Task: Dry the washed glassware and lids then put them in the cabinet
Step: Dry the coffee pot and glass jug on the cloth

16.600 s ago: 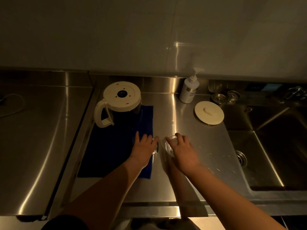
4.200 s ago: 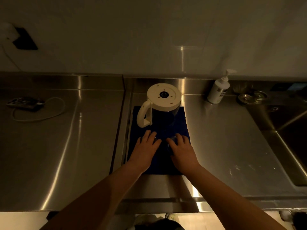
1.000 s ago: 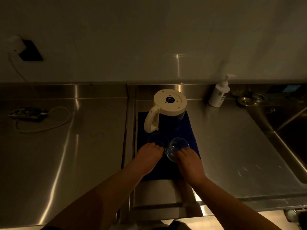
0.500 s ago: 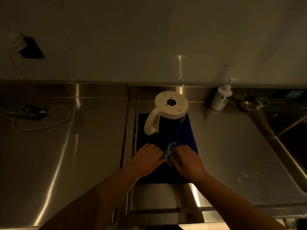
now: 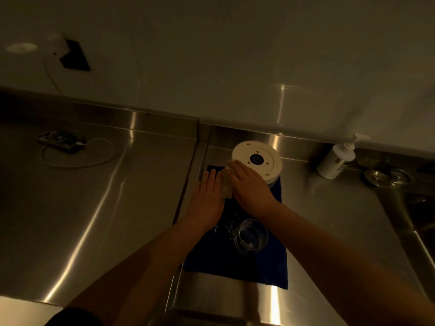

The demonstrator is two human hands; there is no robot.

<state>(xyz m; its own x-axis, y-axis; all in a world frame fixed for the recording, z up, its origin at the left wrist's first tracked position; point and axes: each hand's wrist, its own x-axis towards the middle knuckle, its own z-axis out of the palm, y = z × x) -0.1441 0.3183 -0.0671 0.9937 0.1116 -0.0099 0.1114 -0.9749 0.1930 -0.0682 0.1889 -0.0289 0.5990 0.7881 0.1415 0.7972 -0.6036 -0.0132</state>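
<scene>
On the steel bench [image 5: 94,208] lies a dark blue cloth [image 5: 259,269]. At its far end stands a glass kettle [image 5: 257,161] upside down, its cream round base facing up. The right hand [image 5: 249,184] reaches over the handle [image 5: 226,187] of the kettle; the fingers lie fairly straight on the edge of the base, and I cannot tell if the thumb grips the handle below. The left hand [image 5: 207,198] is flat and spread, with straight fingers, on the cloth just left of the handle. Nearer on the cloth stand two small clear glasses [image 5: 250,236], side by side and touching, just behind the wrists. At the far right stands a white pump bottle [image 5: 335,161]; its label is too blurred to read. On the left part of the bench lies a power strip [image 5: 61,140] with a white cable.
</scene>
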